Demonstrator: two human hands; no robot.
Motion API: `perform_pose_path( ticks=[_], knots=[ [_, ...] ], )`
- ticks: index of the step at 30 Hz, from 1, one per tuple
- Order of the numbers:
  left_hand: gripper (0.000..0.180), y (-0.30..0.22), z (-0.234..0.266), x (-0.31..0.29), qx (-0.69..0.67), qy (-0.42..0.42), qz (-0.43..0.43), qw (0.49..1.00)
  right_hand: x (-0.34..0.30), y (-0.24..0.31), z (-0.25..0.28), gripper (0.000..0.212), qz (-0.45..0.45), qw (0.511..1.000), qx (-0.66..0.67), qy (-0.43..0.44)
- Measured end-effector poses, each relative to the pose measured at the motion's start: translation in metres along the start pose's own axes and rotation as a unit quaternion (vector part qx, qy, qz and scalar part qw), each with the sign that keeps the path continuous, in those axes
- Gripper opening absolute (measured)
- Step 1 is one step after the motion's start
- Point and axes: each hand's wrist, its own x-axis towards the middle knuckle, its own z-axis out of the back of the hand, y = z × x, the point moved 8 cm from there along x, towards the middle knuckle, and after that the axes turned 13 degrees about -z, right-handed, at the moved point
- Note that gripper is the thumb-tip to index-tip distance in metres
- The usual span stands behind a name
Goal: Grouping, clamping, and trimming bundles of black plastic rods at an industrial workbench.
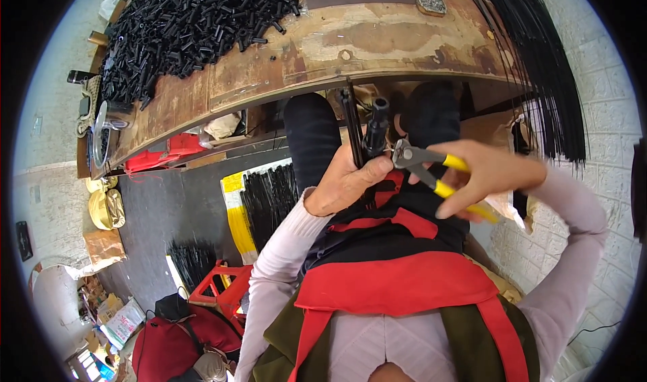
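Note:
My left hand (pixel 347 183) is closed round a black tubular piece (pixel 376 131) and thin black rods (pixel 351 122) that stand up beside it. The tube has a hollow round end pointing away from me. In my right hand (pixel 482 178) is a pair of pliers (pixel 435 169) with yellow handles, which are spread apart. The pliers' grey head lies right beside my left thumb and the black tube. A short bit of wire seems to show by the jaws, though whether they grip it I cannot tell. Both hands are over my lap.
A worn wooden table (pixel 364 41) runs across the front, with a heap of small black tubes (pixel 202 24) on it. Long black rods (pixel 539 65) hang over its right end. On the floor at left are rod bundles (pixel 269 196) and a red stool (pixel 226 287).

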Motion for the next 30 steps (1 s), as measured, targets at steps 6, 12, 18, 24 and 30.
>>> perform_pose_path(
  ticks=[6, 12, 18, 24, 30],
  knots=[
    [0.022, -0.018, 0.001, 0.023, 0.071, -0.029, 0.0, 0.997, -0.049, 0.048, 0.012, 0.061, 0.367, 0.611, -0.457, -0.532],
    [0.014, -0.007, 0.016, 0.009, 0.183, -0.078, 0.002, 0.98, -0.02, 0.032, 0.022, 0.049, 0.242, 0.769, -0.443, -0.392],
    [0.024, 0.002, -0.003, -0.019, 0.029, 0.035, 0.071, 0.996, 0.001, -0.01, -0.021, 0.048, 0.106, 0.981, -0.082, -0.143],
    [0.013, 0.004, 0.013, 0.011, 0.105, -0.078, 0.032, 0.991, -0.048, 0.046, 0.012, 0.051, 0.411, 0.518, -0.473, -0.582],
    [0.046, -0.011, 0.0, 0.019, 0.074, -0.048, 0.008, 0.996, 0.008, -0.004, 0.01, 0.042, 0.086, 0.994, -0.051, -0.047]
  ],
)
